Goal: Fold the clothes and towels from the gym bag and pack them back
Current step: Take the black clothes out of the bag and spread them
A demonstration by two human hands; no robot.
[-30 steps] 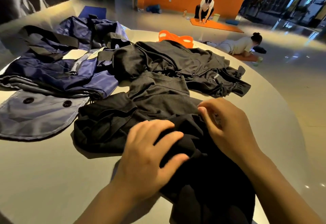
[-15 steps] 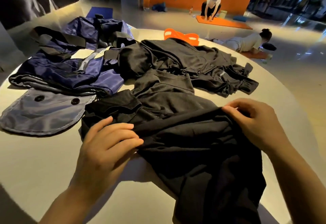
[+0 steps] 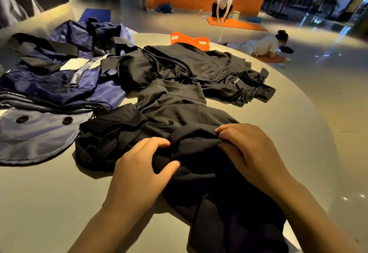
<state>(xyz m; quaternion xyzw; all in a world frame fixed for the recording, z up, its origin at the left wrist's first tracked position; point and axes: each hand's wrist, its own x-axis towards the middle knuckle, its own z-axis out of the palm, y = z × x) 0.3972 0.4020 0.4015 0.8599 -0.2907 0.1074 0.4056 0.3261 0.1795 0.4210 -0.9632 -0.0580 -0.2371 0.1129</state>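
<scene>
My hands have drawn together since half a second ago. The navy bag (image 3: pixel 59 85) lies collapsed, contents indiscernible. Left hand (image 3: pixel 139 171) and right hand (image 3: pixel 253 155) each hold a curled grip bunching the black garment (image 3: pixel 209 183) on the surface (image 3: pixel 49 203).

I can't tell what kind of garment the black cloth (image 3: pixel 219 183) is; its lower end runs off the bottom edge. My right hand (image 3: pixel 253 153) buries its fingertips in the folds (thumb hidden too). The gym bag (image 3: pixel 59 81) is cut off at left.
</scene>
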